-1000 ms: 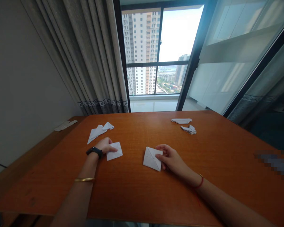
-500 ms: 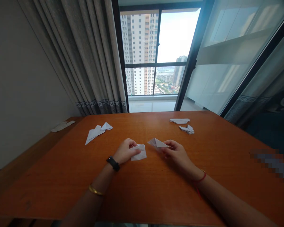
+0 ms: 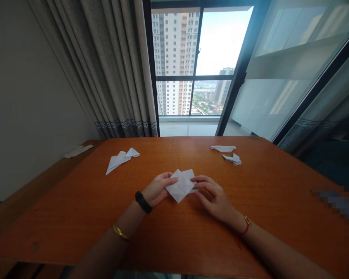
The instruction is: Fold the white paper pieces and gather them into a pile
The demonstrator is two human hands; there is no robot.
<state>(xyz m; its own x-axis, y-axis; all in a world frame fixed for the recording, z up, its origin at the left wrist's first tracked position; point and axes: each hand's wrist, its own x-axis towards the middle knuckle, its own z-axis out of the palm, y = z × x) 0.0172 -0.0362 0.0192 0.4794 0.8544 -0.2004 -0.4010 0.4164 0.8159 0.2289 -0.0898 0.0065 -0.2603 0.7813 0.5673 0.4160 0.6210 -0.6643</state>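
Observation:
White folded paper (image 3: 178,188) is held just over the table, in front of me, with its point toward me and creases across its face. My left hand (image 3: 159,188), a black band on its wrist, pinches the left side with the thumb on top. My right hand (image 3: 211,193) grips the right edge between its fingers, where a small strip of paper shows under them. The two sheets overlap here, and I cannot tell whether they are tucked into each other.
On the brown table (image 3: 151,240) lie folded paper pieces (image 3: 116,161) at the back left. A long folded paper (image 3: 223,148) and a smaller folded paper shape (image 3: 233,159) lie at the back right. More paper (image 3: 78,151) rests at the far left, by the wall.
The two paper pieces, held apart before, have come together in front of me. My right hand has brought its piece left against the one in my left hand, and the paper's face now shows.

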